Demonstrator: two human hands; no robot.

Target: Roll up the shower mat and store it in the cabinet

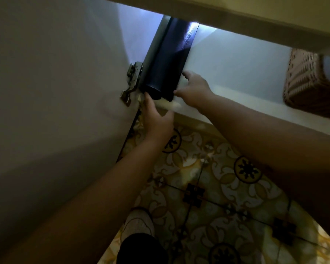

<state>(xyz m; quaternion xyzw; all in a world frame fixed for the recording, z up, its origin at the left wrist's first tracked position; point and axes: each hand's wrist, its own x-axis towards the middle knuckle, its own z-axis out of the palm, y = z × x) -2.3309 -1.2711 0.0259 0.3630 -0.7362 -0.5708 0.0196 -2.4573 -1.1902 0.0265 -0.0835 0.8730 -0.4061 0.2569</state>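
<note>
Cabinet (227, 60) open, white shelf inside, dim light. Rolled shower mat (166, 60), dark blue/black, lies lengthwise on the shelf at its left edge, against the open door (46, 82) side near the metal hinge (132, 79); near end of the roll sits at the shelf's front lip, far end runs back into the cabinet. Wicker basket (309, 82) on the same shelf far right, well apart from the mat; contents can't be seen. Left hand (156, 119) below the roll's near end, fingers extended and loosely spread, tips touching the end face, not wrapped. Right hand (194, 88) on the roll's right side, fingers curled narrow against it, thumb near the end. Patterned tile floor (217, 187) below, foot (139, 225) in a light slipper visible
</note>
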